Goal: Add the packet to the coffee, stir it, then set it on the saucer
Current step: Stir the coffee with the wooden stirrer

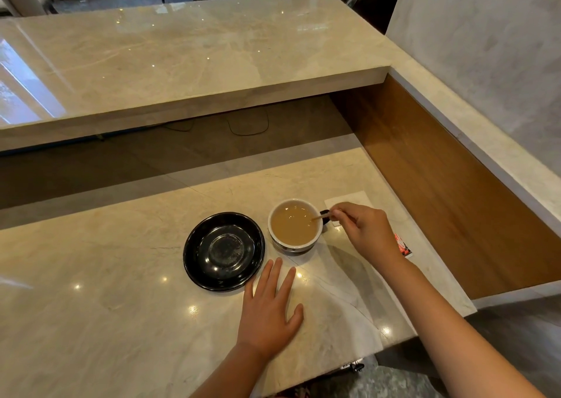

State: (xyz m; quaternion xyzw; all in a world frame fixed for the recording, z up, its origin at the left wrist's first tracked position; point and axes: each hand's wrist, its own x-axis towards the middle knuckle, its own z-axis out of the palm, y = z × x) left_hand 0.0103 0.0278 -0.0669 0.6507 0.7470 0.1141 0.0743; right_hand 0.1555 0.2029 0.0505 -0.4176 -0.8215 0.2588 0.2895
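Observation:
A white cup (295, 225) of light brown coffee stands on the marble counter, just right of an empty black saucer (224, 251). My right hand (365, 231) pinches a thin wooden stirrer (319, 217) whose tip dips into the coffee at the cup's right side. My left hand (271, 313) lies flat on the counter, fingers spread, below the gap between saucer and cup. A red and white packet (403, 245) lies on the counter behind my right wrist, partly hidden.
A white napkin (349, 199) lies behind the cup, near the wooden side panel (455, 191) on the right. A raised marble ledge (182, 72) runs across the back. The counter's edge (440, 315) drops off at the right front.

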